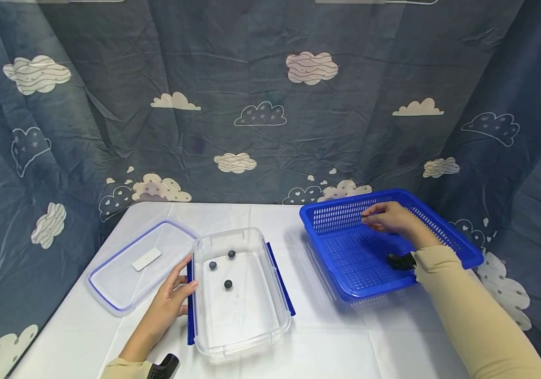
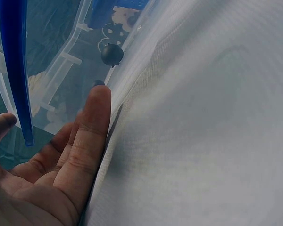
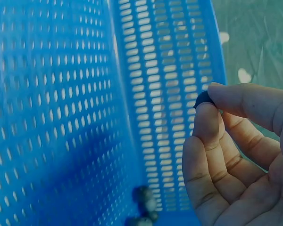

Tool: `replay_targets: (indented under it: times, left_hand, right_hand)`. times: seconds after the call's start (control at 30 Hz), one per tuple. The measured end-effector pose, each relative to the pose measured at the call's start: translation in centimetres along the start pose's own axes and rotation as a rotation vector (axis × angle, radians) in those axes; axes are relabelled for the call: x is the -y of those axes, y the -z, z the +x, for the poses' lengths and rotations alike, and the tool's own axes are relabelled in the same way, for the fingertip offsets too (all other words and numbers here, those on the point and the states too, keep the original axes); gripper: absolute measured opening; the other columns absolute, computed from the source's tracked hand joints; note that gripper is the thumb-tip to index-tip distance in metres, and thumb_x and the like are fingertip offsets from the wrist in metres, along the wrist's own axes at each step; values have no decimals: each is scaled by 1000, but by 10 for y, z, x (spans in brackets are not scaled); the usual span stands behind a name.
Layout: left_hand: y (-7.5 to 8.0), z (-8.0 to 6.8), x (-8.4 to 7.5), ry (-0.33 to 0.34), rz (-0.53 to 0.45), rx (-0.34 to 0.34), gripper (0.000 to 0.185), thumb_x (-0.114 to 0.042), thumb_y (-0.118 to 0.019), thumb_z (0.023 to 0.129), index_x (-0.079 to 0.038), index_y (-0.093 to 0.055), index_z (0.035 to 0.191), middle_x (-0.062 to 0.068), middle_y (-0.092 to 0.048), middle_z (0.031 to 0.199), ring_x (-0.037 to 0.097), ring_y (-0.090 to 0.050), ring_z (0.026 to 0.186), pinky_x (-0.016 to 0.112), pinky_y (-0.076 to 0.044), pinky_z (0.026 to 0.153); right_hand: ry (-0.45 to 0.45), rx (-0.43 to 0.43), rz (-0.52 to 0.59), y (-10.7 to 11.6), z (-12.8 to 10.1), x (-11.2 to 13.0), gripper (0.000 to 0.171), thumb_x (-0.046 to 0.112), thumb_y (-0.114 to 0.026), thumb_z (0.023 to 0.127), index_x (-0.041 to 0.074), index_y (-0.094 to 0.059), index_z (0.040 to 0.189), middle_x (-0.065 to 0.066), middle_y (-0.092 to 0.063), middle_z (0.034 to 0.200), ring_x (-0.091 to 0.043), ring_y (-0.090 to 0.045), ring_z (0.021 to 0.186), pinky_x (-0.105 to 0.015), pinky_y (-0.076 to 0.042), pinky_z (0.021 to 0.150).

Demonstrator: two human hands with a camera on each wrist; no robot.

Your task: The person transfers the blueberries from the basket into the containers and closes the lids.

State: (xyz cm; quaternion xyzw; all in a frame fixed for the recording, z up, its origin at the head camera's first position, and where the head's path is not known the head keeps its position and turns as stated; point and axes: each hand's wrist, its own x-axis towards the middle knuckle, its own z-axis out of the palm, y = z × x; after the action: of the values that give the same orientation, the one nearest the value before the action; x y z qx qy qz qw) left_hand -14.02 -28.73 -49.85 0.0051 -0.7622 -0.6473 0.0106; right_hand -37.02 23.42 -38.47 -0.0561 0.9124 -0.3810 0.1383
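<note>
My right hand [image 1: 391, 218] is over the blue plastic basket [image 1: 336, 202]. In the right wrist view, its thumb and forefinger pinch a small dark blueberry [image 3: 205, 98] near the basket's slotted wall. My left hand [image 1: 170, 297] rests against the left side of a clear plastic container [image 1: 239, 345], by its blue side latch [image 1: 191, 310]. The left wrist view shows the fingers [image 2: 85, 146] fairly straight along the container, with the thumb spread apart across the latch. Inside the container lie three loose blueberries, one of them [image 1: 228, 284] nearest the front.
Left of the container, a clear lid [image 1: 123, 279] with a blue seal lies on the white table [image 1: 317, 337]. A small white rectangle [image 1: 147, 259] is on it. Blurred dark round things [image 3: 144, 200] sit low in the basket. A cloud-patterned curtain [image 1: 232, 68] closes off the back.
</note>
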Motion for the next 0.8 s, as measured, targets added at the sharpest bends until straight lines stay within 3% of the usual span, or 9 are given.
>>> replay_targets:
  times: [0.37, 0.53, 0.8]
  left_hand:
    - [-1, 0, -2, 8, -17, -9, 69, -22, -60, 110, -31, -29, 171, 30, -53, 137, 19, -68, 104, 38, -67, 75]
    - [-1, 0, -1, 7, -11, -12, 69, -23, -60, 110, -31, -29, 171, 29, -53, 136, 19, -68, 103, 38, -67, 75]
    - [0, 0, 0, 1, -11, 2, 68, -24, -60, 110, -32, -29, 170, 30, -53, 138, 22, -68, 106, 37, -67, 77]
  right_hand:
    - [73, 20, 25, -14, -9, 26, 43, 24, -71, 105, -4, -64, 137, -12, -72, 112, -17, -67, 95, -38, -62, 95]
    - [94, 33, 44, -18, -10, 33, 44, 25, -71, 105, -2, -64, 138, -7, -73, 109, -16, -67, 95, -29, -60, 89]
    - [172, 49, 72, -30, -14, 46, 43, 22, -72, 104, -6, -63, 136, -5, -74, 102, -13, -68, 90, -27, -62, 85]
